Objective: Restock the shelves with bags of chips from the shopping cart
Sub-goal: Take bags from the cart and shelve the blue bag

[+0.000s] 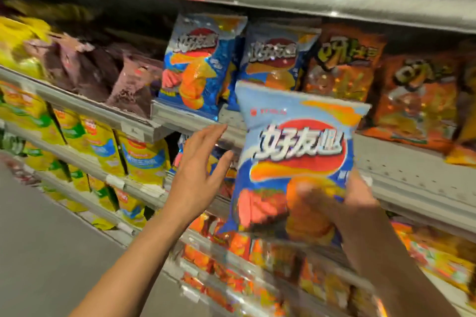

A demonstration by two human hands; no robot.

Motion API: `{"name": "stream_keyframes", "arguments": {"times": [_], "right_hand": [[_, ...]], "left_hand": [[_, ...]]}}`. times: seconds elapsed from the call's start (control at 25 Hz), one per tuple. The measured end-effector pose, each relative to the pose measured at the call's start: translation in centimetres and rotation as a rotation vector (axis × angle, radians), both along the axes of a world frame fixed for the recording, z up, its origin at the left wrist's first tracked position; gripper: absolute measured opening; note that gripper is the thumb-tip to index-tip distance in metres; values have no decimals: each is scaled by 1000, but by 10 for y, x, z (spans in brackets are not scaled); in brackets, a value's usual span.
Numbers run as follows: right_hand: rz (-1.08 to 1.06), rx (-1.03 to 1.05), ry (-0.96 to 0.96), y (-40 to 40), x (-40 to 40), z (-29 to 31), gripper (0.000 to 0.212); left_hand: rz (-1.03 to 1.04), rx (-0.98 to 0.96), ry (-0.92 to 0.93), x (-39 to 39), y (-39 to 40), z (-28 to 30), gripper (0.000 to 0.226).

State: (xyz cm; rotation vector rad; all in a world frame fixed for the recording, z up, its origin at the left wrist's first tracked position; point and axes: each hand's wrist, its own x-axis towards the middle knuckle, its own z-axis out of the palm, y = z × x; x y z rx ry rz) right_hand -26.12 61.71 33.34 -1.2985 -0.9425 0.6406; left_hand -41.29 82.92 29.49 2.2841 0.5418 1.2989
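Three grey shelves [401, 170] hold chip bags [195, 64].

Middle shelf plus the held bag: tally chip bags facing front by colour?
Blue: 3, namely the held blue bag gripped by the right hand, the left blue shelf bag and the right blue shelf bag.
Orange: 2 (orange bag, far orange bag).
Total: 5

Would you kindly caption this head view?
Right hand lifts blue chip bag toward shelf; open left hand reaches alongside.
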Motion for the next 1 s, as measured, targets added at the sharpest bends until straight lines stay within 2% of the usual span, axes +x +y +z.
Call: {"name": "stream_keyframes", "arguments": {"times": [0.04,0.16,0.28,0.44,0.56,0.64,0.72,0.84,1.0], "right_hand": [[6,50,-16,21,10,14,36],[-75,187,-28,78,31,47,62],[-184,320,-12,124,44,58,60],[-312,246,-58,157,50,53,68],[-388,208,-72,163,49,54,76],[-464,172,-107,165,52,56,72],[-439,103,-105,168,55,56,64],[-438,33,-44,167,48,51,60],[-503,-43,-97,167,29,57,48]], "left_hand": [[14,-6,22,3,11,5,51],[27,-21,73,14,39,10,52],[69,119,85,24,61,5,52],[88,156,18,33,74,1,63],[28,242,-17,39,86,-7,62],[-31,299,-29,39,93,-10,56],[-79,291,-41,39,95,-11,52],[-187,257,-92,39,101,-17,54],[-276,313,-64,47,114,-28,61]]}}
